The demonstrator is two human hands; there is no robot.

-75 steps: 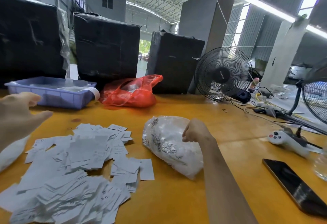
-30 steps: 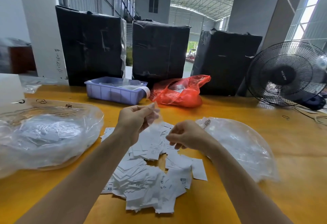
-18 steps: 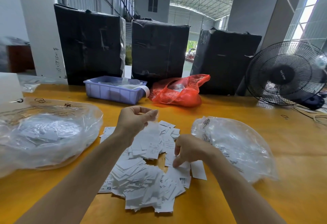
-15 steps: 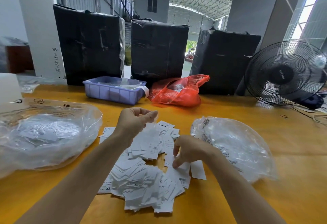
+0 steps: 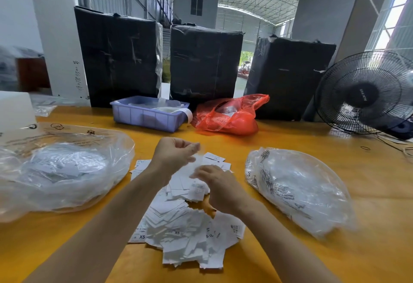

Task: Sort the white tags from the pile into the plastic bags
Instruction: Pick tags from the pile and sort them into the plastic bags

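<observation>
Tags (image 5: 178, 222) lie in one loose white heap on the yellow bench (image 5: 368, 184), between my two forearms, with sizes such as XS printed on a few. My left hand (image 5: 173, 154) hovers above the far end of the heap with its fingers (image 5: 194, 148) curled together; something thin may be pinched there, but the blur keeps me from telling. My right hand (image 5: 218, 185) is down on the heap, fingers bent onto a printed tag (image 5: 197, 191), and whether they have actually caught it I cannot tell either.

Mixing sizes looks like the main risk to me: the tags overlap thickly, so lifting one could drag a neighbour with it into the wrong bag. Paper this light could also slide or flutter off the heap, and a fan (image 5: 366, 94) stands at the far right of the bench; I cannot tell whether it is running. Both bags look slack, so a tag dropped carelessly might land on the plastic rather than inside.

Counting: two clear plastic bags, the left bag (image 5: 62, 171) and the right bag (image 5: 299, 189), one on each side of the heap and both already holding white tags. One heap, with too many tags to count. Behind it sit one blue tray (image 5: 147, 117), one red bag (image 5: 228, 116) and three black wrapped boxes (image 5: 205, 61).
</observation>
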